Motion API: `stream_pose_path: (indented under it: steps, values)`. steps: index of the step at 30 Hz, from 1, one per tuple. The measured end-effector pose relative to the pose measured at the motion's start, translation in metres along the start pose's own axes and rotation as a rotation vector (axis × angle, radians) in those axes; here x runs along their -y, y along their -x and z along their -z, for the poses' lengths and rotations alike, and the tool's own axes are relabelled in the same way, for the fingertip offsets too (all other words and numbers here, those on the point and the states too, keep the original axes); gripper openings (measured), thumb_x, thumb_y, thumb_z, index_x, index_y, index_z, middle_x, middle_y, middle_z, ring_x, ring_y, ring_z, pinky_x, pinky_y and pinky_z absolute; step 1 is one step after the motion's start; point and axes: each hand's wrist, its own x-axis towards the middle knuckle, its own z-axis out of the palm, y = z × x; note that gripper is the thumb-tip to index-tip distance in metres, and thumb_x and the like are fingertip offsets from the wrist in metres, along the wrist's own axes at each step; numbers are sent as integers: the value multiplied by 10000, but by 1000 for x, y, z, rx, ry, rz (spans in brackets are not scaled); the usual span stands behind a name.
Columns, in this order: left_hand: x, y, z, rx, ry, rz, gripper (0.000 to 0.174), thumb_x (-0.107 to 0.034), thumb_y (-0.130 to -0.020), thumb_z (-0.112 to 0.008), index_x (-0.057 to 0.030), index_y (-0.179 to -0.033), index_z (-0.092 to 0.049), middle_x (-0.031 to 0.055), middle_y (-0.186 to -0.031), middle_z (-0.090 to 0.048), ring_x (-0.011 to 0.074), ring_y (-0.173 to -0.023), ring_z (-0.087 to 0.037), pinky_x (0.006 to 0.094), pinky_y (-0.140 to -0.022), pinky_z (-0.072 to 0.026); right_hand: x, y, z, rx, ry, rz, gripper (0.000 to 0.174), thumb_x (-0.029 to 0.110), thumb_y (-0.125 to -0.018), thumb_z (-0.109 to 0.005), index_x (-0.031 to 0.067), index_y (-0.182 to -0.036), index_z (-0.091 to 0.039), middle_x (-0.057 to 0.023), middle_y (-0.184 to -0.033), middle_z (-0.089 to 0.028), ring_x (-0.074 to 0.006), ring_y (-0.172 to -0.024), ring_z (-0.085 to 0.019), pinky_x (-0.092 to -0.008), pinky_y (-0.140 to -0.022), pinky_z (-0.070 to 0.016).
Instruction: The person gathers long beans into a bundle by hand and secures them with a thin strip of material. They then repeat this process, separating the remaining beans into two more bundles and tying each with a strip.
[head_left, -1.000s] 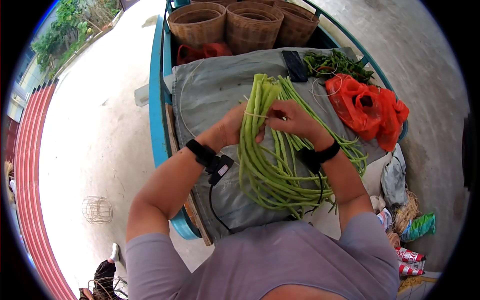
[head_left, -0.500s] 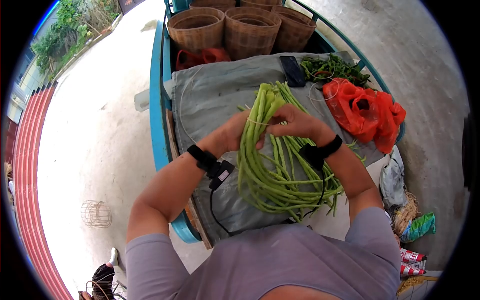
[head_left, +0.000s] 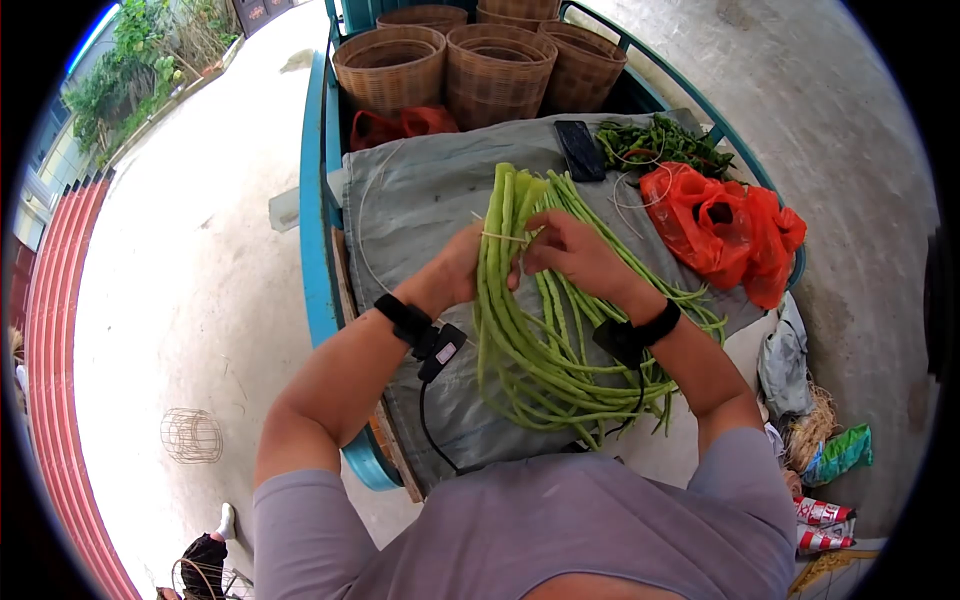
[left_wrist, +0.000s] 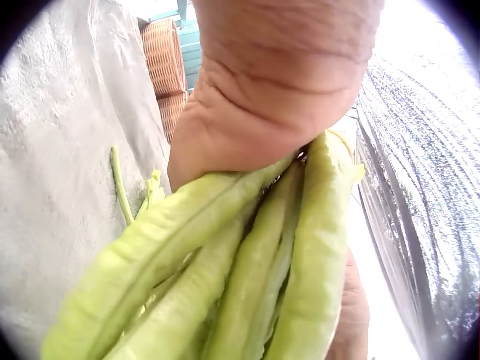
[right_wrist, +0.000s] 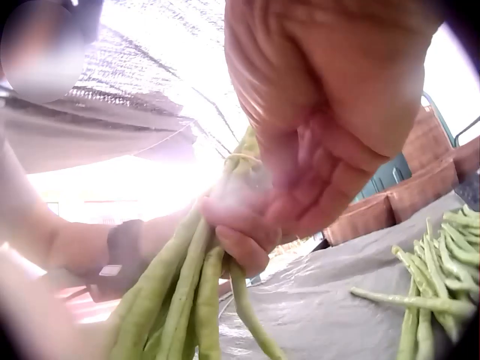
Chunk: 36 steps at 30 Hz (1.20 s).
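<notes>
A bundle of long green beans point(head_left: 507, 300) is held upright near its top by the left hand point(head_left: 462, 262), whose fingers curl round it. A thin pale tie point(head_left: 504, 237) crosses the bundle just above that grip. At the bundle's right side the right hand point(head_left: 575, 252) has bent fingers and thumb at the tie; in the right wrist view the right hand point(right_wrist: 330, 112) is beside the tie, its fingertips blurred. Filling the left wrist view are thick beans point(left_wrist: 255, 277) under the left hand point(left_wrist: 277, 90). More loose beans point(head_left: 560, 300) lie on the grey cloth behind.
Grey cloth point(head_left: 430, 200) covers the blue cart bed. Wicker baskets point(head_left: 500, 75) stand at its far end. A phone point(head_left: 580, 150), green peppers point(head_left: 670, 145) and a red plastic bag point(head_left: 720, 225) lie at the far right. A white string point(head_left: 368, 235) lies on the left.
The bundle and both hands have shifted slightly left since half a second ago. The right hand's fingers have loosened a little from the bundle's side. The left hand keeps its grip.
</notes>
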Motion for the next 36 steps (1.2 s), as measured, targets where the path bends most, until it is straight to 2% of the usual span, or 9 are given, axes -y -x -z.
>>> stream_pose_path:
  steps: [4, 7, 10, 13, 22, 25, 28, 31, 36]
  values:
    - [2, 1, -4, -70, -48, -51, 243, -245, -958, -455, -55, -861, -571, 80, -677, -561, 246, -515, -582, 362, -502, -497, -4, -4, -8, -54, 901, 153, 191, 174, -911, -565, 11, -1011, -569, -99, -781, -655, -187, -713, -663, -326, -637, -512]
    - [5, 3, -9, -154, -68, -116, 237, -259, -974, -442, -59, -937, -563, 78, -730, -571, 236, -544, -595, 363, -522, -523, -2, -7, -12, -84, 970, 93, 189, 212, -910, -552, 30, -960, -564, -77, -697, -618, -165, -670, -639, -316, -593, -483]
    - [3, 6, -10, -251, -55, -188, 241, -268, -987, -429, -61, -1003, -551, 69, -785, -576, 220, -587, -608, 358, -548, -544, 9, -4, -5, 84, 277, -222, 184, 242, -924, -554, 59, -937, -560, -36, -692, -581, -130, -621, -585, -282, -573, -464]
    - [1, 5, -5, -302, -92, -251, 237, -257, -993, -415, -62, -1016, -549, 59, -798, -570, 210, -624, -614, 355, -564, -553, -7, -4, -1, 128, -149, -328, 144, 222, -959, -536, 89, -908, -555, 7, -685, -528, -94, -592, -529, -264, -578, -464]
    - [2, -5, 24, -341, -250, -259, 265, -253, -1002, -386, -48, -1006, -555, 78, -803, -597, 222, -647, -616, 376, -583, -552, -45, 0, -12, 270, -837, -293, 112, 210, -973, -533, 121, -905, -538, 41, -714, -484, -83, -612, -468, -256, -608, -431]
    - [13, -26, 53, -518, -281, -208, 306, -274, -1012, -352, -50, -1019, -560, 93, -815, -604, 255, -680, -631, 393, -600, -555, -61, -11, -13, 47, -88, -197, 133, 203, -980, -503, 81, -951, -548, 12, -750, -529, -117, -647, -519, -293, -638, -450]
    - [16, -31, 57, -603, -81, -160, 365, -318, -1023, -313, -55, -1031, -567, 111, -846, -605, 287, -718, -640, 417, -629, -553, -77, -20, -30, -7, 290, 5, 215, 236, -990, -465, 33, -990, -535, -47, -828, -589, -144, -725, -567, -293, -699, -465]
    - [18, -23, 50, -628, 48, -152, 412, -374, -1027, -304, -54, -1055, -562, 135, -892, -603, 303, -755, -635, 445, -657, -541, -76, -16, -49, -45, 152, -195, 320, 286, -1003, -427, 9, -1122, -531, -103, -935, -637, -202, -832, -620, -321, -749, -478]
    - [34, -61, 97, -740, -94, -247, 492, -475, -987, -383, -30, -1119, -548, 155, -951, -604, 289, -810, -620, 457, -692, -519, -56, 9, -63, 10, 515, -269, 710, 532, -893, -532, 20, -1369, -408, -163, -1064, -638, -316, -993, -619, -394, -822, -477]
